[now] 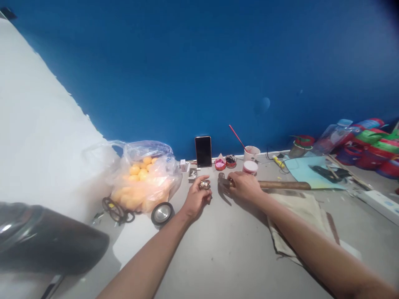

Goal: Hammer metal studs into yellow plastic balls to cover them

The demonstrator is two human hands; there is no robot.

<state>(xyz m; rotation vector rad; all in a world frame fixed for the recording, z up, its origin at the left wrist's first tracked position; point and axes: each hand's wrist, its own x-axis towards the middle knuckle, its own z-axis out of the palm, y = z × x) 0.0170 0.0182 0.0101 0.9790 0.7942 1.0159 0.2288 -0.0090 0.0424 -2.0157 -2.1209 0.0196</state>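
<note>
A small, shiny, brownish-metal piece (204, 185) with a bumpy surface sits in the curled fingers of my left hand (196, 197); its exact kind is too small to make out. To the right, my right hand (245, 184) is closed around a claw hammer (283, 185) just behind its head. The hammer lies sideways over the table, its head toward my left hand and its wooden handle pointing right. A gap of bare tabletop (215, 241) separates the two hands.
A clear bag of orange fruit (141, 171) and a round metal lid (162, 213) stand left. Behind the hands are an upright phone (203, 151), small pots (220, 165) and a white cup (252, 153). Cloth (299, 216) lies right; a dark cylinder (52, 238) juts in at left.
</note>
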